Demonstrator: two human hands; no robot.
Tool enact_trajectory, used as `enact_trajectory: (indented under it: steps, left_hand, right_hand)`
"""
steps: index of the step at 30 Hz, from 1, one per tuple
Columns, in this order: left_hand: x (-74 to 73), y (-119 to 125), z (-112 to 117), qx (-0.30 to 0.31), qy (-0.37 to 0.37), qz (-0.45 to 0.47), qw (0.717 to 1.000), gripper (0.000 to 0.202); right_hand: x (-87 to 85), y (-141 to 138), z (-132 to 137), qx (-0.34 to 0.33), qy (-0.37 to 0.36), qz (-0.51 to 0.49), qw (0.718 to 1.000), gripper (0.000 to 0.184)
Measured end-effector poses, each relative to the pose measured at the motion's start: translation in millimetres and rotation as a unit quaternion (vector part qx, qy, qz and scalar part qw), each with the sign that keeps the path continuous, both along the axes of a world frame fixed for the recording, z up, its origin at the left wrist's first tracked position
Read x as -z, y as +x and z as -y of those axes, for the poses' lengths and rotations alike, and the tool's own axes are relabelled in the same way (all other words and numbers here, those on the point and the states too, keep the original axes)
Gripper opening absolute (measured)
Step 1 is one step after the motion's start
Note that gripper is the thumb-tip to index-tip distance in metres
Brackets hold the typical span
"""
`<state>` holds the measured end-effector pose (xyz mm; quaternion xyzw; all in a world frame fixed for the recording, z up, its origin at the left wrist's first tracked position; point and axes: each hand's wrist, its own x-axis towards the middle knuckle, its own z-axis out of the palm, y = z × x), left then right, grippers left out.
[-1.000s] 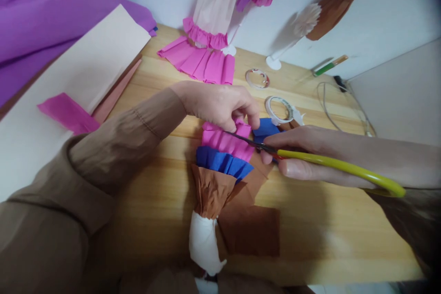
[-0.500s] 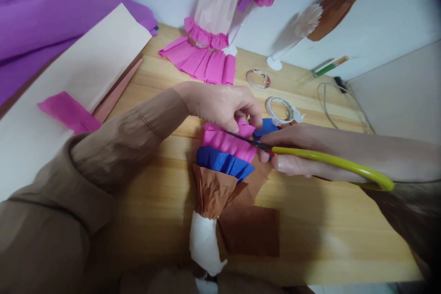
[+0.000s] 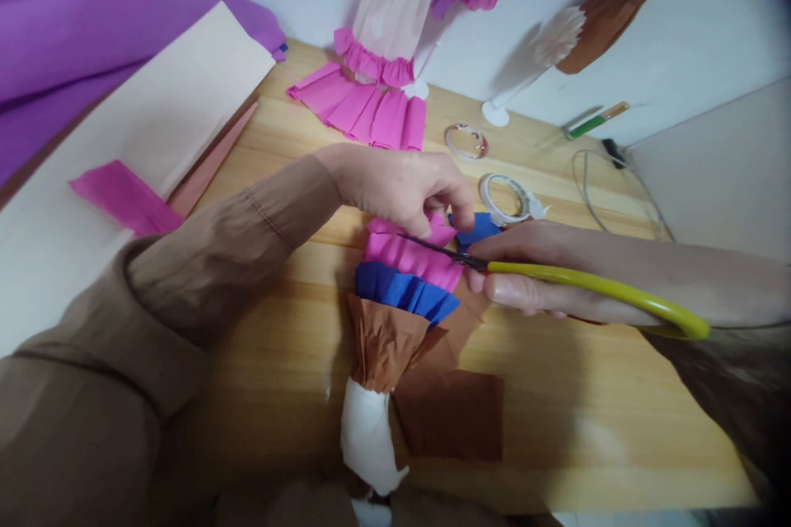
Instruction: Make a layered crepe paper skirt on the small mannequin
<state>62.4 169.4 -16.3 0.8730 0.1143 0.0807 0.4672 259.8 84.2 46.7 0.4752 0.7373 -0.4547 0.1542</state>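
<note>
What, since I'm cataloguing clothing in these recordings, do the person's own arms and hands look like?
The left sleeve is long and brown, reaching the wrist, with a stitched seam and, farther up, a broad folded band. The right sleeve looks dark brown in shadow and stops well short of the wrist. The left hand and right hand wear no gloves.

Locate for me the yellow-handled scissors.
Head view, right of centre: the scissors are in the right hand, at the pink pleated paper by the left hand.
</note>
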Motion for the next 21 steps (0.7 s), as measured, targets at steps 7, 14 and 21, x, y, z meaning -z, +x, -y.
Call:
enact_trajectory:
  steps: [7, 14, 21]
  left_hand:
    - [-0.5, 0.3, 0.3, 0.005, -0.003, -0.014, 1.0, 0.042]
    - [-1.5, 0.0, 0.2, 0.007, -0.006, -0.01, 1.0, 0.04]
    - [-2.6, 0.3, 1.3, -0.001, -0.014, -0.003, 1.0, 0.04]
  right_hand:
    - [5.6, 3.6, -0.6, 0.005, 0.003, -0.013, 1.0, 0.06]
    - [1.5, 6.6, -3.9, 0.005, -0.034, 0.004, 0.999, 0.066]
    - [11.1, 16.4, -12.6, -0.04, -0.05, -0.077, 0.995, 0.061]
